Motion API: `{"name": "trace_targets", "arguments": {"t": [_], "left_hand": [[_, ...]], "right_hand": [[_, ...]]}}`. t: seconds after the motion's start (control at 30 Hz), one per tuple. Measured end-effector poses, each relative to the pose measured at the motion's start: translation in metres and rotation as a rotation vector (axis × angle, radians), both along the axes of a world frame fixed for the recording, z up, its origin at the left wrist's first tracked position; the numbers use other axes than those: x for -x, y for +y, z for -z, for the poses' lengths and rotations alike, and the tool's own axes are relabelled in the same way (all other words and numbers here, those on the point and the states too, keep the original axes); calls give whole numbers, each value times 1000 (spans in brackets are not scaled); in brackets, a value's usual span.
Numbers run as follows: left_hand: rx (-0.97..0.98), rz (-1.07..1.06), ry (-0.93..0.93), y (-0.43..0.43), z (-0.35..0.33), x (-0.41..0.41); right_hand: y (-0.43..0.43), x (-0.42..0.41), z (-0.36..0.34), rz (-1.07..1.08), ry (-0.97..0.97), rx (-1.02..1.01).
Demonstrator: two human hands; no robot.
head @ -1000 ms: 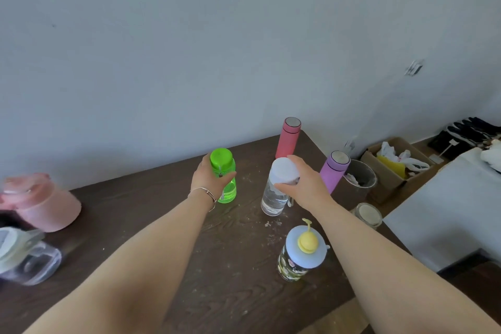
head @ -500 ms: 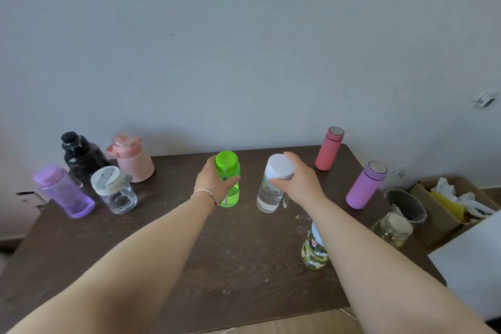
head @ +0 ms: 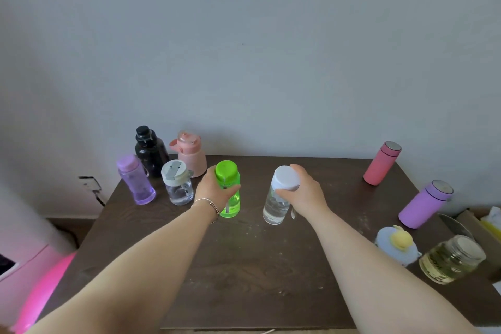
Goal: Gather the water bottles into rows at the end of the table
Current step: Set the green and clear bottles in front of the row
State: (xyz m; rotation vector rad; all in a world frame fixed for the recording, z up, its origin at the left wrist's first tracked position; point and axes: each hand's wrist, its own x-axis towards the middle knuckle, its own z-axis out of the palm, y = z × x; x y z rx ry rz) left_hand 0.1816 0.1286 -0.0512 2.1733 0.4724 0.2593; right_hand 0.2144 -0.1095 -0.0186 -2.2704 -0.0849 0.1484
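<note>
L hand (head: 214,192) wrapped around the green bottle (head: 229,192), thin bracelet (head: 207,203) on that wrist; R hand (head: 303,192) gripping the clear bottle w/ white cap (head: 280,195) just under the cap. Both bottles upright mid-table, apart from each other; can't tell if the bases are touching the dark wood table (head: 244,266) or just off it. Left end, near the wall: 4 bottles clustered in 2 rows — black bottle (head: 150,152) and pink jug (head: 189,156) at back, purple translucent bottle (head: 135,180) and clear bottle w/ grey lid (head: 177,183) in front. Green one sits just beside that group. Right side, scattered: pink flask (head: 381,163) near back corner, purple flask (head: 425,205) leaning at the edge, bottle w/ blue lid + yellow knob (head: 398,245) and a glass jar (head: 451,259) at front-right.
</note>
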Motion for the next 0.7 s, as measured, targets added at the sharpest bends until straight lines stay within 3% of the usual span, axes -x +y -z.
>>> {"name": "trace_targets", "arguments": {"t": [0.7], "left_hand": [[-11,-101,71,249,25,55]], "right_hand": [[262,27,27,-179,7,64]]}}
